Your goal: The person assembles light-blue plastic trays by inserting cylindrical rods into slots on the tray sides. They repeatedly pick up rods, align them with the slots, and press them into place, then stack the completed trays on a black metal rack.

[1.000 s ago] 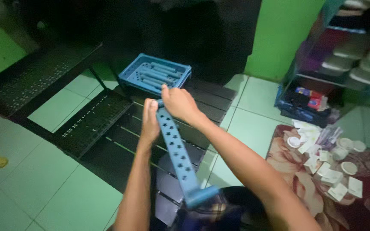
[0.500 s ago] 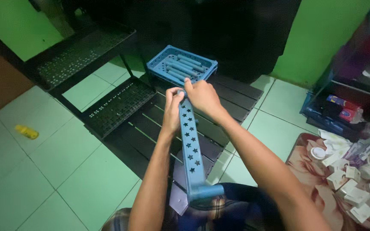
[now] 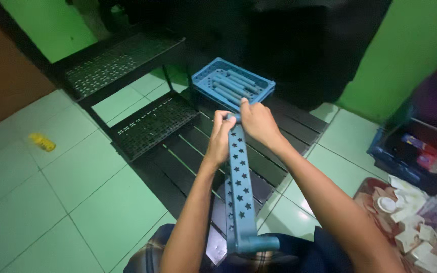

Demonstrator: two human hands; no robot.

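A long blue plastic panel (image 3: 239, 192) pierced with star-shaped holes runs from my lap up toward my hands, with a short tube at its near end. My left hand (image 3: 219, 137) grips its far end from the left. On the same end, my right hand (image 3: 258, 122) closes from the right and above. Just beyond the hands, a blue plastic tray (image 3: 232, 84) holding several blue tubes rests on black slatted panels (image 3: 188, 151) on the floor.
A black perforated metal rack (image 3: 122, 63) with two shelves stands at the left. A small yellow object (image 3: 42, 142) lies on the green tiled floor. White packets and cups (image 3: 421, 227) are scattered on a patterned mat at the right, next to a dark shelf unit (image 3: 421, 146).
The view has shifted, so the hands and panel sit more central and upright in frame. Both hands keep their hold on the panel's far end.
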